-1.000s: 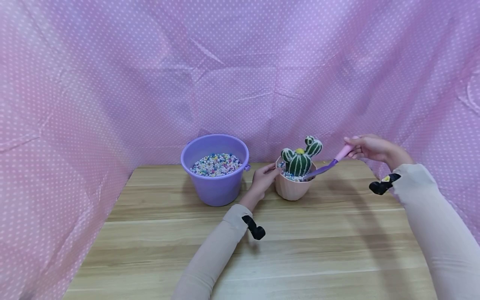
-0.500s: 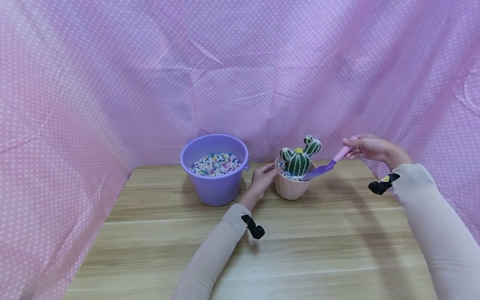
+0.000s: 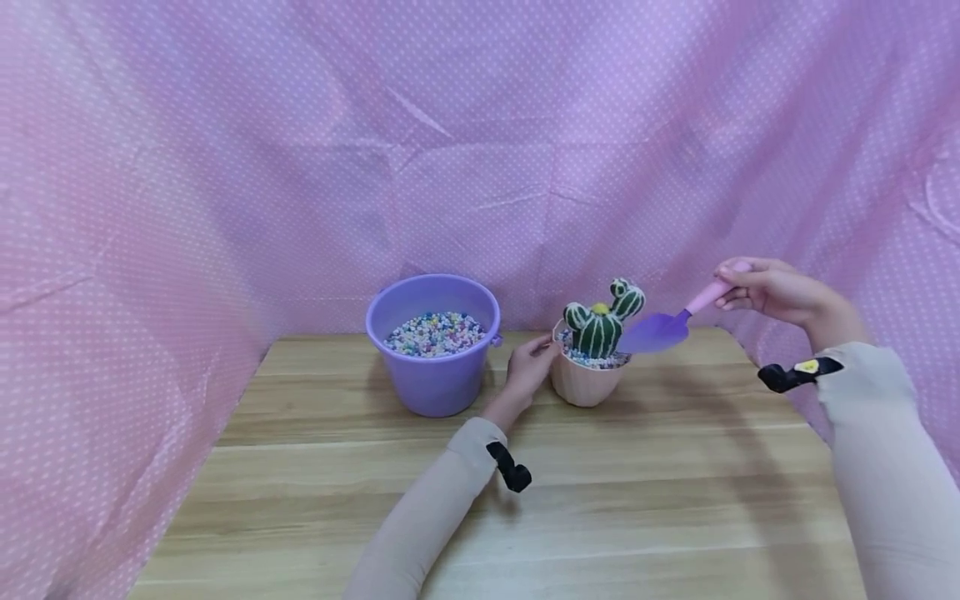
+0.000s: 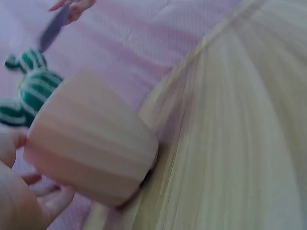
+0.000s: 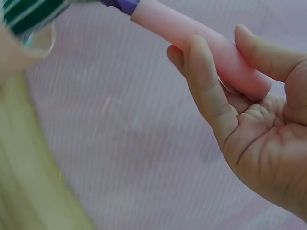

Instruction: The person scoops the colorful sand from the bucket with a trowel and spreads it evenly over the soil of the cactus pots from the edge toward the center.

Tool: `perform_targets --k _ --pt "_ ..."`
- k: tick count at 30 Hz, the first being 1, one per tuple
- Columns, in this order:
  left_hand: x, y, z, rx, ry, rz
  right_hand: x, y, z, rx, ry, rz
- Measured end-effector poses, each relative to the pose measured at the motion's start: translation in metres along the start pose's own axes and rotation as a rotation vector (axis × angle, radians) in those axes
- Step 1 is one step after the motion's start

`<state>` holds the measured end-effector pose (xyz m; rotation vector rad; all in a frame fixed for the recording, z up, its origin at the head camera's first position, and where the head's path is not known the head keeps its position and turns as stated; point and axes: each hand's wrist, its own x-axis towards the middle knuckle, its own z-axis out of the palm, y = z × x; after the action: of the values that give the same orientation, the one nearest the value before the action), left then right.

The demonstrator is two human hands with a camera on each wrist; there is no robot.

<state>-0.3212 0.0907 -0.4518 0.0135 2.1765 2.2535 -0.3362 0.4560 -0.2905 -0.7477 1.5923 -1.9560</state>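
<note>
A green-and-white toy cactus (image 3: 597, 333) with a yellow top stands in a pale pink flower pot (image 3: 587, 388), among small coloured beads. My left hand (image 3: 529, 367) holds the pot at its left side, thumb at the rim and fingers along the wall, as the left wrist view (image 4: 96, 139) also shows. With my right hand (image 3: 780, 292) I grip the pink handle (image 5: 206, 50) of a small trowel. Its purple blade (image 3: 654, 333) is above the pot's right rim, tip close to the cactus; no beads are visible on it.
Left of the pot stands a purple bucket (image 3: 435, 387) partly filled with multicoloured beads (image 3: 437, 335). Both stand near the back edge of the wooden table (image 3: 585, 508). A pink dotted cloth (image 3: 480, 167) hangs behind and at the sides.
The trowel blade has lifted out of the beads in the pot, and my right hand has moved up and to the right with it. My left hand stays at the pot.
</note>
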Motion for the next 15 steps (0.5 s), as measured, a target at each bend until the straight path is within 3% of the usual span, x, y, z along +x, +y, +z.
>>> perform_targets --k 4,8,11,15 --pt "-0.018 0.013 -0.002 0.083 0.070 0.038 0.011 -0.001 0.012 0.132 -0.088 -0.115" --pt "-0.043 0.040 -0.014 0.115 0.023 0.125 0.029 -0.002 0.036 0.226 -0.085 -0.204" --pt "-0.062 0.065 -0.034 0.104 -0.034 0.284 0.046 -0.004 0.062 0.264 -0.015 -0.259" --pt "-0.077 0.095 -0.072 0.070 0.028 0.527 0.074 -0.006 0.103 0.259 0.130 -0.289"
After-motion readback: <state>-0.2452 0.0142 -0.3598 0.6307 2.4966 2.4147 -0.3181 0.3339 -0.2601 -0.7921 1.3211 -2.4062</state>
